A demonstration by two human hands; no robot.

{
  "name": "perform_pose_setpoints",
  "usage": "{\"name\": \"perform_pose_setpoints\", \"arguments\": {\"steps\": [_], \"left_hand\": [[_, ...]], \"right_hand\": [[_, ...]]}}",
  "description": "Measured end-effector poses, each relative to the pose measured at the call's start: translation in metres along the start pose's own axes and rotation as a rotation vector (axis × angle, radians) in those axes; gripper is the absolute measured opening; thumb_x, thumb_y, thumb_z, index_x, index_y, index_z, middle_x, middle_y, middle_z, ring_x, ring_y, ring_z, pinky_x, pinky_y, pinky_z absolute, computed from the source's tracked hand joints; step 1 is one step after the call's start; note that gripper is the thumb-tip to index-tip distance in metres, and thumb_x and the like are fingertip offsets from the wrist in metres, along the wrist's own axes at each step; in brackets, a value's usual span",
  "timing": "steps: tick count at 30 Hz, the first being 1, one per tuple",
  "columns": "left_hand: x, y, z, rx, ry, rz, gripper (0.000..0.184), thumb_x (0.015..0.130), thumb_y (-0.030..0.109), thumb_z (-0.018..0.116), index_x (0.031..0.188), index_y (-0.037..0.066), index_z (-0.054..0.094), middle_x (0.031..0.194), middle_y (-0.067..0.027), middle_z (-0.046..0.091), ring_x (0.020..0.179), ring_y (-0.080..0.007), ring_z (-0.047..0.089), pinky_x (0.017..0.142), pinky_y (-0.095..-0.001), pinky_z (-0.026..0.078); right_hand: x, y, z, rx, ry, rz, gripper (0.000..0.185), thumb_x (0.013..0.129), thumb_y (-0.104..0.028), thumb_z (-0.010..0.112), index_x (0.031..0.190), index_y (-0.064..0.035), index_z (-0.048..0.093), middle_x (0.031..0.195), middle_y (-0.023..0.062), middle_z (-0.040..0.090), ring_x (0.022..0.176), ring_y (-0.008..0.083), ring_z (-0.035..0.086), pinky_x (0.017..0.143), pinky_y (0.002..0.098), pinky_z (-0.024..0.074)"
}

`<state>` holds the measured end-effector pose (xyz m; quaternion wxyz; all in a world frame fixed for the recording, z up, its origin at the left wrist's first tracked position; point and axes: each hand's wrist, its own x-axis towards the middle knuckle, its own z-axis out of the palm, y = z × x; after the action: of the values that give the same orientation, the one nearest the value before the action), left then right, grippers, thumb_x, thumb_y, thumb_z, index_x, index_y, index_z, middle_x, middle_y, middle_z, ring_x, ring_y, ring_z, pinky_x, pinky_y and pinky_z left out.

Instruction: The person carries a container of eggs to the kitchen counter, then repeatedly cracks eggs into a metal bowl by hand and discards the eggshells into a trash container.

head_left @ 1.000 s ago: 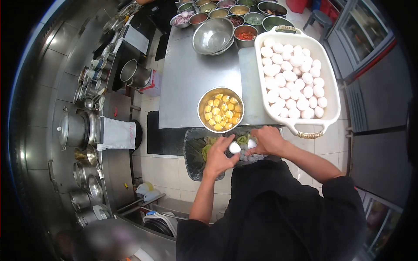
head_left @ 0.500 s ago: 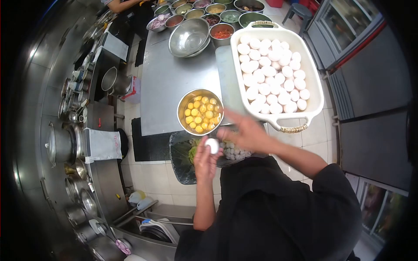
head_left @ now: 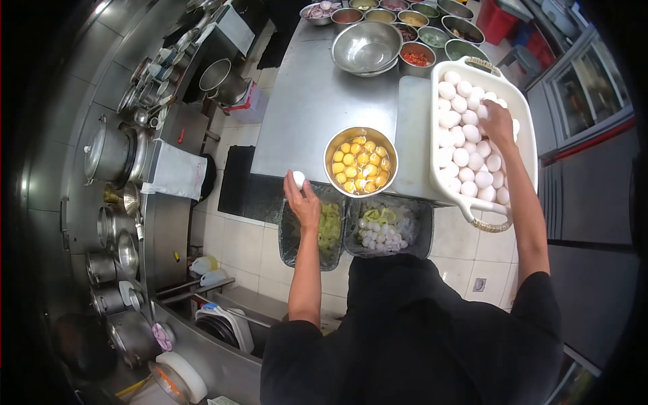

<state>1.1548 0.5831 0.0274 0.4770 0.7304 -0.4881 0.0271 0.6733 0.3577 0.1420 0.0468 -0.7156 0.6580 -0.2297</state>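
My left hand [head_left: 303,202] is closed around a white egg [head_left: 298,179], left of a steel bowl [head_left: 327,162] at the table's near edge. Many yellow yolks [head_left: 362,159] lie in clear egg white inside that bowl. On the right, my right hand [head_left: 498,124] reaches into a white basket [head_left: 530,145] full of white eggs [head_left: 466,145]. Its fingers are curled down onto an egg [head_left: 483,111] near the far right side. The undersides of those fingers are hidden.
Two lined bins stand below the table edge: one with green scraps [head_left: 329,226], one with eggshells [head_left: 381,236]. Stacked steel bowls [head_left: 366,48] and bowls of chopped ingredients [head_left: 417,55] sit farther back. A cutting board [head_left: 415,142] lies beside the basket. Pots [head_left: 108,152] line the left counter.
My right hand has moved from beside the yolk bowl into the egg basket. My left hand, with its egg, has shifted left of the bowl. The view has swung left.
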Motion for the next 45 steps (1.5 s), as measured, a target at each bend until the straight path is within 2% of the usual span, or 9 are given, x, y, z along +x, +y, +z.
{"name": "perform_pose_setpoints", "arguments": {"steps": [2,5,9,13,20,27,30,33,45], "left_hand": [[-0.003,-0.006,0.006,0.025,0.005,0.060,0.048,0.093,0.010,0.059,0.138,-0.002,0.046,0.135,-0.0270,0.047,0.119,-0.0439,0.051,0.097,-0.0463,0.044],[-0.009,-0.015,0.012,0.113,-0.089,0.109,0.050,0.092,0.008,0.060,0.139,-0.001,0.045,0.134,-0.0278,0.047,0.118,-0.0439,0.051,0.096,-0.0475,0.044],[-0.002,-0.015,0.012,0.070,-0.220,0.054,0.049,0.092,0.006,0.060,0.138,-0.002,0.045,0.126,-0.0247,0.054,0.109,-0.0391,0.056,0.092,-0.0452,0.047],[0.017,0.018,-0.013,-0.606,-0.287,-0.537,0.046,0.094,0.006,0.059,0.137,-0.003,0.046,0.115,-0.0160,0.061,0.091,-0.0261,0.063,0.080,-0.0371,0.052],[0.065,0.087,-0.054,-1.217,-0.616,-0.623,0.041,0.095,0.011,0.060,0.131,-0.003,0.049,0.104,-0.0127,0.065,0.079,-0.0181,0.064,0.063,-0.0270,0.051],[0.083,0.109,-0.036,-1.182,-0.864,-0.509,0.033,0.097,0.014,0.059,0.125,-0.003,0.053,0.105,-0.0129,0.066,0.075,-0.0177,0.066,0.059,-0.0276,0.052],[0.086,0.114,-0.030,-1.191,-0.887,-0.559,0.035,0.093,0.009,0.065,0.124,-0.005,0.056,0.102,-0.0130,0.067,0.075,-0.0169,0.066,0.060,-0.0273,0.053],[0.086,0.117,-0.023,-1.048,-0.933,-0.421,0.039,0.086,0.003,0.071,0.122,-0.008,0.058,0.100,-0.0128,0.069,0.074,-0.0152,0.066,0.061,-0.0269,0.053],[0.078,0.123,0.005,-0.722,-0.763,-0.339,0.042,0.077,0.000,0.069,0.117,-0.009,0.064,0.083,-0.0108,0.071,0.063,-0.0099,0.064,0.058,-0.0219,0.052]], "right_hand": [[-0.004,-0.018,-0.010,0.214,0.020,0.175,0.038,0.082,-0.011,0.061,0.119,-0.0048,0.062,0.118,0.0153,0.064,0.099,0.0352,0.061,0.090,0.0380,0.0502],[0.000,-0.046,-0.020,1.301,-0.017,0.748,0.034,0.089,-0.018,0.056,0.116,0.0024,0.058,0.109,0.0180,0.063,0.094,0.0348,0.061,0.085,0.0388,0.0512],[-0.021,-0.117,-0.051,1.847,-0.174,0.611,0.031,0.091,-0.019,0.056,0.110,0.0045,0.056,0.099,0.0147,0.061,0.082,0.0240,0.062,0.071,0.0307,0.0522],[-0.027,-0.152,-0.028,1.533,-0.300,0.211,0.025,0.088,-0.019,0.064,0.102,0.0005,0.064,0.084,0.0093,0.064,0.074,0.0173,0.062,0.068,0.0258,0.0503],[-0.062,-0.258,-0.005,0.786,-0.442,-0.612,0.038,0.073,-0.028,0.080,0.103,-0.0061,0.069,0.086,0.0092,0.071,0.077,0.0243,0.069,0.072,0.0362,0.0532],[-0.062,-0.269,0.028,0.745,-0.563,-0.776,0.052,0.067,-0.036,0.078,0.110,-0.0072,0.070,0.091,0.0174,0.071,0.081,0.0343,0.068,0.075,0.0388,0.0538],[-0.062,-0.262,0.023,0.709,-0.538,-0.745,0.054,0.067,-0.028,0.080,0.116,-0.0081,0.069,0.090,0.0157,0.071,0.066,0.0302,0.064,0.068,0.0372,0.0544],[-0.063,-0.257,0.008,0.686,-0.619,-0.634,0.051,0.067,-0.031,0.074,0.113,-0.0093,0.070,0.092,0.0199,0.070,0.079,0.0366,0.067,0.076,0.0397,0.0547],[-0.069,-0.247,0.043,0.622,-0.406,-0.666,0.045,0.065,-0.026,0.073,0.108,-0.0117,0.072,0.078,0.0185,0.069,0.067,0.0362,0.065,0.066,0.0400,0.0548]]}}
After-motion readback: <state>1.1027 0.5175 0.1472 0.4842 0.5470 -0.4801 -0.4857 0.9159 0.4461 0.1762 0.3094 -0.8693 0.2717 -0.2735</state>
